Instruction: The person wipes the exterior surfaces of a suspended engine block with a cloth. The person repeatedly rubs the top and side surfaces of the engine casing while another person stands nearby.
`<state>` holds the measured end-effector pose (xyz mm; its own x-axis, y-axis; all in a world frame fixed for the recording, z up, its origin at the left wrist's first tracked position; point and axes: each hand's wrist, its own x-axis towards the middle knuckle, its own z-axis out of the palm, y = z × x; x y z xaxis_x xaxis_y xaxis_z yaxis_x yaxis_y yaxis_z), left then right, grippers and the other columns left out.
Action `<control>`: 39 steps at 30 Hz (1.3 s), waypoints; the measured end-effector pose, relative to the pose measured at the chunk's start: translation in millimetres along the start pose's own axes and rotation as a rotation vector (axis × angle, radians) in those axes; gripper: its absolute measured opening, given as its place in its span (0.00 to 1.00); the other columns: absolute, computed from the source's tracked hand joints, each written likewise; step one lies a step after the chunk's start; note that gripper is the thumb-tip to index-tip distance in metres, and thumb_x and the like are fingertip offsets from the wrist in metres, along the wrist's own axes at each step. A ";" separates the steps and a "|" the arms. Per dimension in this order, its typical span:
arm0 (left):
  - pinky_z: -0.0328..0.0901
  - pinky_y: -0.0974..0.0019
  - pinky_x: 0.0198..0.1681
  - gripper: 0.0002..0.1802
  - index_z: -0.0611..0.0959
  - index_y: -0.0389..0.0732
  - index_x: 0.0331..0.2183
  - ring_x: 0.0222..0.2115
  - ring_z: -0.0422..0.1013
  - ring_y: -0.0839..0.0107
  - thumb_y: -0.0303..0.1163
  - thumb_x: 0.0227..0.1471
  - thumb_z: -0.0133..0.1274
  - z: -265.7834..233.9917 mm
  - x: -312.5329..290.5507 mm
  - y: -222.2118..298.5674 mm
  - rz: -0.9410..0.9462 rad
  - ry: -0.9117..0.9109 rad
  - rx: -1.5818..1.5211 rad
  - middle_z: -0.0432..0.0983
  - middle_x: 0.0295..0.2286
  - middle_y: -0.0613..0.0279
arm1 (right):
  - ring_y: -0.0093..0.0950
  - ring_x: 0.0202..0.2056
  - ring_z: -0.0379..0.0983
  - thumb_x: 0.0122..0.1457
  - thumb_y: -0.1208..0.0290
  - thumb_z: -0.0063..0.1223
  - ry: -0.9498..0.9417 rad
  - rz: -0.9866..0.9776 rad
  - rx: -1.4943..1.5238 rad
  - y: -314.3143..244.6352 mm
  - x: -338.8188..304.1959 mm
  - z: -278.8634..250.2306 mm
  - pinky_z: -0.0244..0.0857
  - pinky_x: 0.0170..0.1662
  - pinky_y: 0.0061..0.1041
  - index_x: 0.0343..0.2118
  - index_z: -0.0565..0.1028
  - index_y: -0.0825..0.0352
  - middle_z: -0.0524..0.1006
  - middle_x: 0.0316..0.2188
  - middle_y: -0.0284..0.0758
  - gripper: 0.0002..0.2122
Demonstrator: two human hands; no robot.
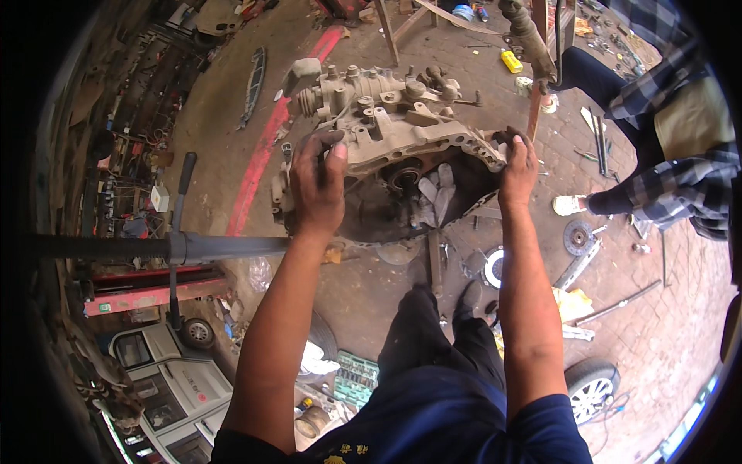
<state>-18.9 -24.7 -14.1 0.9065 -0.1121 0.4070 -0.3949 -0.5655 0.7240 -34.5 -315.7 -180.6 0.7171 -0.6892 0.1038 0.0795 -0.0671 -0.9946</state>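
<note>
A dirty grey gearbox [386, 116] is in front of me, the hollow of its bell housing facing me. My left hand [318, 182] grips the left side of the housing rim, its fingers curled over the top edge. At the right end of that rim, my right hand [518, 166] is closed with the fingertips bent over the metal. A grey work glove [439, 193] lies within the hollow, beside the dark central shaft [404, 176]. What bears the gearbox from below is mostly hidden.
A dark horizontal bar [232, 247] with a lever reaches in from the left. At the right sits or crouches another person in a checkered shirt [680, 185]. On the floor lie a clutch disc [578, 237], a green tool case [356, 377] and a wheel [591, 390]. A van [174, 387] stands lower left.
</note>
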 end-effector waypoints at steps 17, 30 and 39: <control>0.64 0.55 0.49 0.23 0.82 0.34 0.39 0.42 0.72 0.51 0.46 0.59 0.49 -0.9 -0.3 -2.0 -0.013 0.003 0.015 0.77 0.37 0.46 | 0.36 0.39 0.77 0.67 0.63 0.43 0.040 -0.062 -0.069 -7.2 -3.5 2.5 0.68 0.48 0.32 0.41 0.80 0.73 0.82 0.35 0.44 0.18; 0.64 0.55 0.49 0.22 0.82 0.34 0.40 0.41 0.72 0.52 0.45 0.59 0.49 -0.2 -0.8 0.9 0.025 0.015 0.024 0.77 0.37 0.47 | 0.37 0.35 0.75 0.65 0.64 0.43 0.026 -0.122 -0.033 -5.8 0.5 2.5 0.67 0.43 0.33 0.37 0.80 0.73 0.80 0.32 0.43 0.17; 0.63 0.56 0.49 0.21 0.82 0.35 0.40 0.41 0.72 0.53 0.44 0.59 0.49 -1.1 1.3 -1.3 0.028 -0.009 0.025 0.76 0.36 0.48 | 0.37 0.32 0.73 0.63 0.66 0.43 0.093 -0.052 -0.111 2.5 -2.6 1.7 0.66 0.41 0.33 0.34 0.80 0.73 0.78 0.29 0.42 0.16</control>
<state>-17.4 -23.1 -13.9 0.8967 -0.1356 0.4213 -0.4161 -0.5823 0.6984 -34.9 -312.8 -183.4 0.6461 -0.7464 0.1597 0.0342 -0.1807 -0.9829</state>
